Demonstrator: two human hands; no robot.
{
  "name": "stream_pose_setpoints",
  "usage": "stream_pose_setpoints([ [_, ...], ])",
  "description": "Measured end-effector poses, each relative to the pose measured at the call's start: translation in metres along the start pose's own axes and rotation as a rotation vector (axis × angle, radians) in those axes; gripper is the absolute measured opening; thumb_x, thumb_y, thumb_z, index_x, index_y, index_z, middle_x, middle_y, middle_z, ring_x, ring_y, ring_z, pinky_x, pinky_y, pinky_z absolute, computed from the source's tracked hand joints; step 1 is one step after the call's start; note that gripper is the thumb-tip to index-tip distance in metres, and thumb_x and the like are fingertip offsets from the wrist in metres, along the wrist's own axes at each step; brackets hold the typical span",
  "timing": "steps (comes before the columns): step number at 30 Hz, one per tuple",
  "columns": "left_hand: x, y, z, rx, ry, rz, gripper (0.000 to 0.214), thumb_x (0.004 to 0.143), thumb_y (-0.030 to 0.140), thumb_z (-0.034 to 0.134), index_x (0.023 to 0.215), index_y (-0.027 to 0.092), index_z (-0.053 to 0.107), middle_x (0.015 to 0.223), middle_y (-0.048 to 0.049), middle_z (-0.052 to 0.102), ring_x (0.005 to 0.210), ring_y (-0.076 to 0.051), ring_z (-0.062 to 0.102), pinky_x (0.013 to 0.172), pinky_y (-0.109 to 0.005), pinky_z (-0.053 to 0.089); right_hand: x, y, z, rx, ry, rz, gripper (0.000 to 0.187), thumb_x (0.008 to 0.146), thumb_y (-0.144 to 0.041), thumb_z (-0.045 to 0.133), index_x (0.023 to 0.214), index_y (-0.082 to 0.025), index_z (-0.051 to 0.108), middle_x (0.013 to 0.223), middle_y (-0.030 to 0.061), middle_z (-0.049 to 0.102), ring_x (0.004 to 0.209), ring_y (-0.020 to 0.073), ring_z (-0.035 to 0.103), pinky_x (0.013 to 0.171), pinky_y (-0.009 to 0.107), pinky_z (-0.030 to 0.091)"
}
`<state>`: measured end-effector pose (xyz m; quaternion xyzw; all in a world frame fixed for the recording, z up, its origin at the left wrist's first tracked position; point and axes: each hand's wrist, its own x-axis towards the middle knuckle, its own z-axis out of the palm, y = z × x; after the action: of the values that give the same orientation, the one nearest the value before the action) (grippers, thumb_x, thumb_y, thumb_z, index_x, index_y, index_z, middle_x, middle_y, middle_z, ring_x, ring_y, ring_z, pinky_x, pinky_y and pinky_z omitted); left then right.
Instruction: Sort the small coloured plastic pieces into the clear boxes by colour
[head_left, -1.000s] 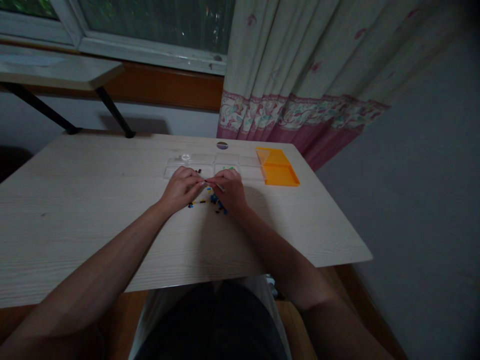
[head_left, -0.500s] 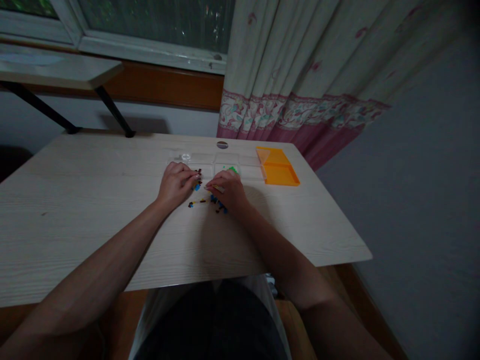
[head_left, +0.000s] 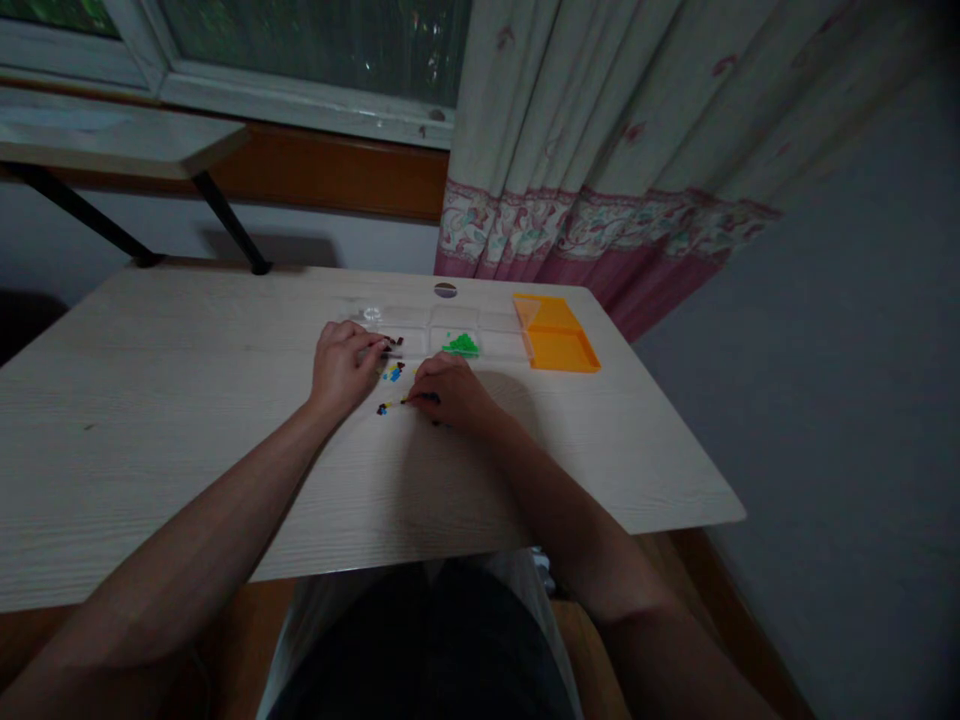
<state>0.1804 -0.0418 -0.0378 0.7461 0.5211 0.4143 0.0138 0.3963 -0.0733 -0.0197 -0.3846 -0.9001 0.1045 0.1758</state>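
My left hand rests at the left end of the clear plastic tray, thumb and fingertips pressed together beside some tiny dark pieces; anything pinched there is too small to make out. Just right of its fingers lies a small cluster of blue and yellow pieces. My right hand is lower on the table, its fingers closed over loose pieces that it mostly hides. Near its fingertips, a few dark and yellow pieces lie on the wood. Green pieces form a heap in one tray compartment.
The clear compartment tray stretches across the back of the pale wooden table. At its right end lies an open orange case. A round cable hole is behind the tray. A raised shelf stands back left; a curtain hangs behind.
My right hand has moved down and toward me, uncovering the green heap. My left hand has drawn slightly left, leaving the blue and yellow cluster in plain sight.
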Motion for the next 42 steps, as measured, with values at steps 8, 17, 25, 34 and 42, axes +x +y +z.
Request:
stream_pose_setpoints([
  [8,0.0,-0.006,0.0,0.048,0.017,-0.002,0.023,0.096,0.037,0.057,0.098,0.025,0.077,0.085,-0.0061,0.063,0.091,-0.023,0.051,0.087,-0.039,0.041,0.002,0.0,0.002,0.033,0.022,0.011,0.011,0.088,-0.023,0.069,0.091,-0.02,0.079,0.1,0.0057,0.072,0.099,0.021,0.057,0.09,0.034,0.034],
  [17,-0.001,-0.009,0.003,0.074,0.014,-0.023,0.027,0.094,0.035,0.056,0.103,0.021,0.078,0.085,-0.0083,0.062,0.092,-0.026,0.052,0.088,-0.042,0.043,0.004,0.006,0.006,0.045,0.206,0.178,0.013,0.091,-0.029,0.069,0.091,-0.022,0.08,0.098,0.0043,0.07,0.098,0.0202,0.056,0.09,0.033,0.036],
  [25,-0.001,-0.009,0.002,0.067,0.012,0.039,0.026,0.096,0.031,0.053,0.107,0.024,0.076,0.087,-0.0071,0.062,0.092,-0.024,0.052,0.088,-0.042,0.042,0.005,0.01,0.008,0.109,0.371,0.252,0.015,0.092,-0.033,0.068,0.088,-0.023,0.079,0.093,0.0038,0.069,0.096,0.019,0.058,0.091,0.034,0.04],
  [34,-0.004,0.009,-0.002,-0.092,-0.164,0.356,0.025,0.094,0.037,0.06,0.111,0.025,0.074,0.094,-0.0059,0.064,0.097,-0.024,0.054,0.09,-0.042,0.044,0.006,0.014,0.012,0.184,0.428,0.257,0.02,0.091,-0.039,0.068,0.085,-0.024,0.079,0.091,0.0037,0.071,0.093,0.0183,0.061,0.091,0.033,0.043],
  [42,-0.004,0.011,-0.004,-0.085,-0.188,0.338,0.023,0.096,0.039,0.059,0.104,0.026,0.076,0.092,-0.0057,0.064,0.097,-0.024,0.054,0.089,-0.042,0.043,0.007,0.01,0.01,0.212,0.414,0.27,0.019,0.092,-0.036,0.068,0.086,-0.022,0.079,0.09,0.0036,0.072,0.093,0.0179,0.061,0.09,0.032,0.044],
])
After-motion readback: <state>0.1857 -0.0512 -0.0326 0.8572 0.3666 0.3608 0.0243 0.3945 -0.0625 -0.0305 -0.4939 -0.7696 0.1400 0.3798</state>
